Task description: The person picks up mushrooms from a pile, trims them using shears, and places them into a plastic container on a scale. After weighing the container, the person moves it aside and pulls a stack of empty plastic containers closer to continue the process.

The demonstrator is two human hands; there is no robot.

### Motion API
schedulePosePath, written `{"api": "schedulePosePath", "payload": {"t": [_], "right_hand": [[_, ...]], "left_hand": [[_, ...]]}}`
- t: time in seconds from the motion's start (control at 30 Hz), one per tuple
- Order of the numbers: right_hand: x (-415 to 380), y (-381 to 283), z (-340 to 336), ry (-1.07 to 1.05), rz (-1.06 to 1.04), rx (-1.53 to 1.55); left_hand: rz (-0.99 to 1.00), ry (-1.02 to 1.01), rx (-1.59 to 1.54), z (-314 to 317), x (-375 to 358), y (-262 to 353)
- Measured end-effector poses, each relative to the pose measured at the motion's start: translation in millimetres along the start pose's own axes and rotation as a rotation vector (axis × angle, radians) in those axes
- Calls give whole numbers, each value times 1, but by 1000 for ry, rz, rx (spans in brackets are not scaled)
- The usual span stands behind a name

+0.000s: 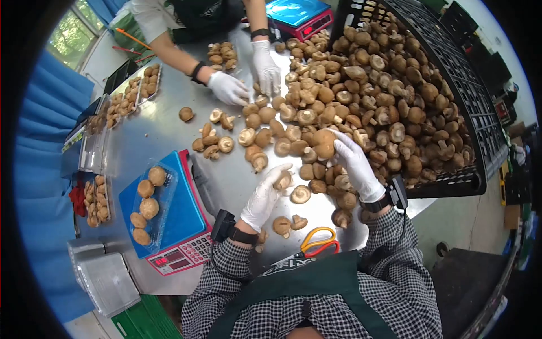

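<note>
White gloves cover both of my hands. My right hand (358, 169) grips a large brown shiitake mushroom (323, 143) at the edge of the mushroom pile (333, 93). Lower and to the left, my left hand (263, 198) has its fingers around a smaller mushroom (283, 181). Between the hands a mushroom with its pale underside up (300, 194) lies on the metal table. Nearer my body are a cracked-cap mushroom (281, 226) and scissors with orange and yellow handles (319, 242). A plastic tray (169, 195) with several mushrooms rests on the blue scale (195, 217) at left.
A black crate (480, 150) tipped on its side spills mushrooms at right. Across the table (164, 127), a co-worker's gloved hands (228, 88) handle mushrooms. Another scale (296, 14) stands at the back. Filled trays (148, 85) line the left edge, near stacked trays (104, 279).
</note>
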State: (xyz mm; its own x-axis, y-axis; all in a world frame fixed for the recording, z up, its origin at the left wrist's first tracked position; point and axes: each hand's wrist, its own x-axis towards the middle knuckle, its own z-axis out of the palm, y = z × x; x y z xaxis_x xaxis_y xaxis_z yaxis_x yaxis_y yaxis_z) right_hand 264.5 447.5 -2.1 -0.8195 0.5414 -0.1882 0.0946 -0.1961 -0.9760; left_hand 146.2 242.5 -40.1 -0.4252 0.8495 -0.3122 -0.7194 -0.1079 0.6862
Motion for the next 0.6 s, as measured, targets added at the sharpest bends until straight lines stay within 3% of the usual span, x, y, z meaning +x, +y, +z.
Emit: {"api": "schedulePosePath", "payload": {"t": [0.03,0.13,0.2,0.27,0.33,0.4,0.6], "right_hand": [[-7,-1,-4,7,52,75],[-23,-6,-21,-80,63,344],[-32,-4,-42,-58,87,506],[-42,1,-45,-28,134,556],[-47,2,-36,-49,169,650],[-48,4,-33,-81,142,693],[-57,4,-27,-74,159,643]], "left_hand": [[-11,-10,-2,1,9,-1],[48,-4,438,-4,36,-3],[33,71,468,5,46,-1],[357,55,863,3,63,-13],[309,51,861,12,71,-20],[443,15,1049,15,72,-25],[541,220,1547,20,76,-15]]}}
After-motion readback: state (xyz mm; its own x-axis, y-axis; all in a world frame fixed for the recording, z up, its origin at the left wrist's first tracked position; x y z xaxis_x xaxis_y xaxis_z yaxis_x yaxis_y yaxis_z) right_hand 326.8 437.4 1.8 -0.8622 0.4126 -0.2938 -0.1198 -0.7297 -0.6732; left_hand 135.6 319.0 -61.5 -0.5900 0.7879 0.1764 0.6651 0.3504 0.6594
